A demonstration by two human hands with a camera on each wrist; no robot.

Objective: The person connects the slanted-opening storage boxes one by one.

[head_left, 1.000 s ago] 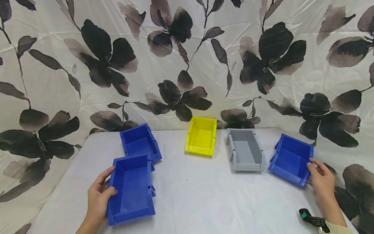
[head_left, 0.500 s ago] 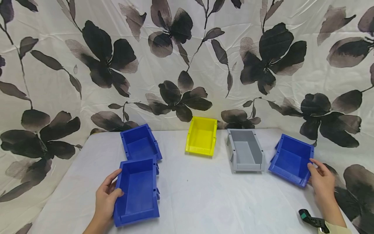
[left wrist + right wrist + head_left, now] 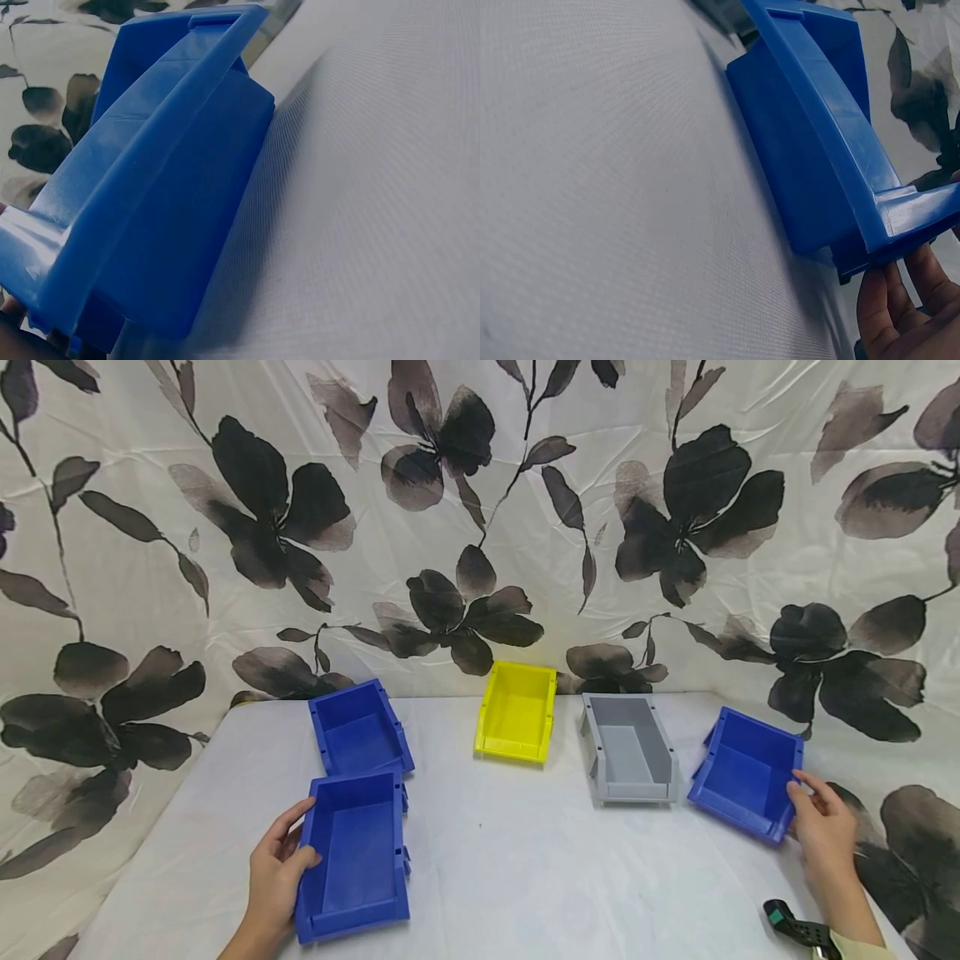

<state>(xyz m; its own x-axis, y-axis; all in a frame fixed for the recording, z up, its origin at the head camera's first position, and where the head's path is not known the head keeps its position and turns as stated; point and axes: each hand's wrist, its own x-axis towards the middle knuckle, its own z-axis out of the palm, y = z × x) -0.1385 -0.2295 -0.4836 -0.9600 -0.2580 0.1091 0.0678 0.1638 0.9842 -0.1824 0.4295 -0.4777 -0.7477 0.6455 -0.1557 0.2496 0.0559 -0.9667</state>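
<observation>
"So, where's that long, open-topped bin of blue plastic (image 3: 356, 852)?"

"Over the near-left part of the worktop (image 3: 555, 877), which is covered in white cloth, a little in from its left edge. I can't tell whether the base touches down."

"And what has hold of it?"

"A person's left hand (image 3: 277, 872), pinching the left wall: thumb over the rim, the other fingers on the outside."

"What about the right hand (image 3: 825, 835)?"

"It's pinching the right side of a second blue plastic bin (image 3: 746, 768), which sits turned at an angle by the worktop's right edge, toward the far-right corner. The right wrist view shows fingertips up against the underside of its rim."

"Anything beside that one?"

"Just to its left, near the far edge, a grey plastic bin (image 3: 632, 747). Farther left, by the middle of the far edge, a bright yellow plastic bin (image 3: 516, 710), apart from the grey."

"And toward the far-left corner?"

"A third blue plastic bin (image 3: 360, 735), also angled. The long one overlaps its near side in the head view; whether they touch, I can't say."

"Beyond all that?"

"A pale cloth printed with dark flowers (image 3: 540, 552) hangs behind the far edge. Near the right wrist there's a black band (image 3: 806, 933) against a beige sleeve (image 3: 862, 949)."
</observation>
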